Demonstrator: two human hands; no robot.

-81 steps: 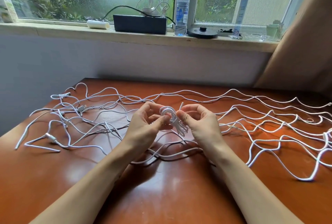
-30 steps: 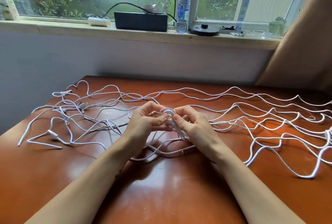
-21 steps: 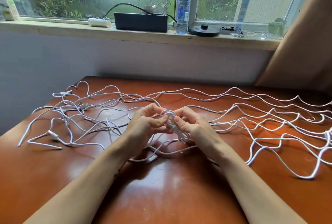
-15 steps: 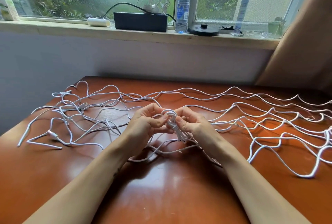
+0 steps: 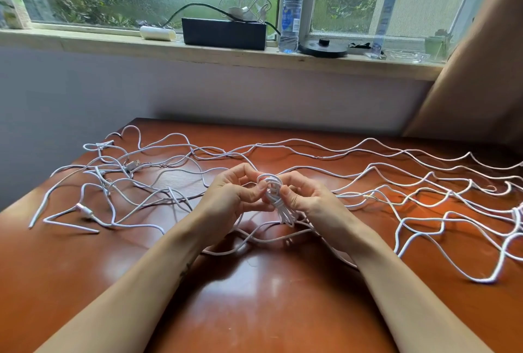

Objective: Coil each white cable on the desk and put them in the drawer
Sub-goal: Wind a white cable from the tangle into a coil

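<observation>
While both hands meet above the middle of the tabletop (image 5: 254, 301), a small coil (image 5: 272, 191) of white cable sits between them, raised off the wood. The left hand (image 5: 233, 198) holds the coil's left side: its grip is a pinch, thumb tip pressed onto the strands with the fingers curled above. The right hand (image 5: 310, 197) holds the right side with the same grip, thumb tip on the wraps at the coil's waist. The coil has a round loop at the top, a few turns wound crosswise about its middle, and a narrow bundle of loops hanging below, whose lower end comes near the tabletop. A free length of cable lies on the wood beneath the wrists.

The other cables (image 5: 418, 183) lie loose over the far half of the tabletop. On the left they form a tangle with a USB plug (image 5: 133, 166) in it. On the right they run in long wavy lines to the edge of the view.

Behind the tabletop, a sill (image 5: 85, 42) carries a white roll (image 5: 157, 32), a black box (image 5: 223, 33), a bottle (image 5: 291, 10) and a black disc (image 5: 322, 47), in that order from left to right. The bottle stands upright, just beside the box.
</observation>
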